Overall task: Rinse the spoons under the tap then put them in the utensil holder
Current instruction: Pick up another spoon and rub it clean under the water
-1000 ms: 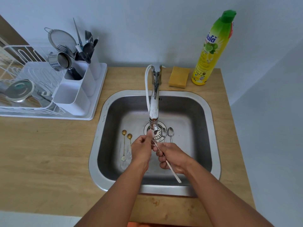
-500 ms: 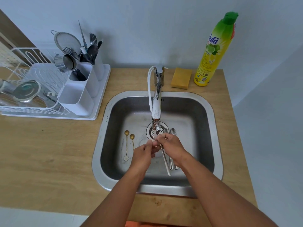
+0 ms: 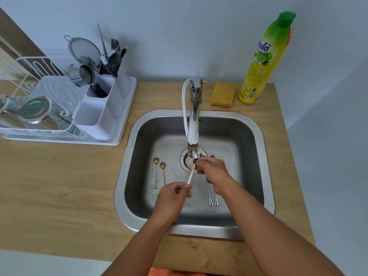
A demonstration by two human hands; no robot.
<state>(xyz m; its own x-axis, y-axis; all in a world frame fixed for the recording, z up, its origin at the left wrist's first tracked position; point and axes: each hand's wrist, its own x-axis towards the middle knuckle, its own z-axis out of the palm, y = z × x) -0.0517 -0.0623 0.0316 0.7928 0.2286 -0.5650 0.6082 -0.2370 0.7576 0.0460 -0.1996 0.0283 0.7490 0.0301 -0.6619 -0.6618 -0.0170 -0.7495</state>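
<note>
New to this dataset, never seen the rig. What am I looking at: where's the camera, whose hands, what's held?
No machine here: one wide-angle camera on a person's head looks down at their bare hands over a steel sink set in a wooden counter. The left hand has a grip on the handle end of a white spoon; the right hand holds its other end under the tap. Two gold spoons and two silver spoons lie in the basin. A white utensil holder stands left; a sponge and soap bottle stand behind.
</note>
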